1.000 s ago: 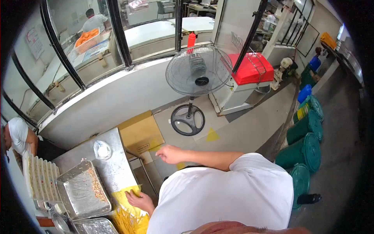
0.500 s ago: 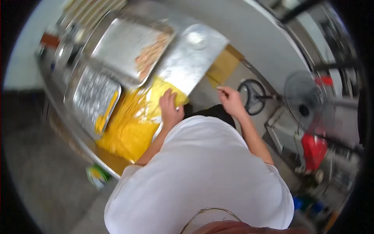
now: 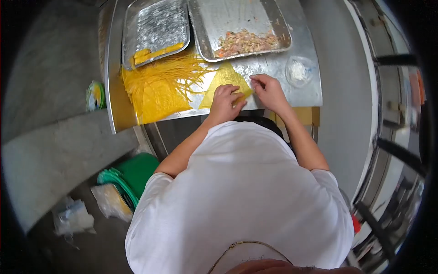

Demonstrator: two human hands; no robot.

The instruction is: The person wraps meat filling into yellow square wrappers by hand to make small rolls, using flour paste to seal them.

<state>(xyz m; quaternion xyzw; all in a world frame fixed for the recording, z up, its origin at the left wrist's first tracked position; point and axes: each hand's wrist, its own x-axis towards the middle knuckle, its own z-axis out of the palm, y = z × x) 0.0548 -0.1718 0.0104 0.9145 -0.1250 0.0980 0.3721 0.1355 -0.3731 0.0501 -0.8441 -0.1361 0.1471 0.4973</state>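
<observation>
A yellow triangular wrapper sheet (image 3: 223, 75), thin and slightly wrinkled, lies flat on the metal table near its front edge. My left hand (image 3: 226, 101) rests on this sheet with its fingers spread. Just right of the sheet is my right hand (image 3: 269, 92), its thumb and fingertips pinched together; whatever they hold, if anything, is too small to make out. To the left, a stack of similar yellow sheets (image 3: 162, 100) with fringed, shredded edges lies on the table. Behind the sheet, a metal tray (image 3: 207, 27) holds a chopped, pinkish filling (image 3: 248, 43).
A second metal tray (image 3: 159, 25) at the back left contains several yellow rolls (image 3: 157, 52). A clear bowl with white contents (image 3: 299, 71) stands at the right. A raised metal rim (image 3: 112, 73) borders the table's left side. Green plastic (image 3: 137, 176) lies on the floor.
The view has turned, bringing the table straight ahead. My right hand has come from off the table's edge to beside the wrapper sheet. My left hand stays on the sheet.
</observation>
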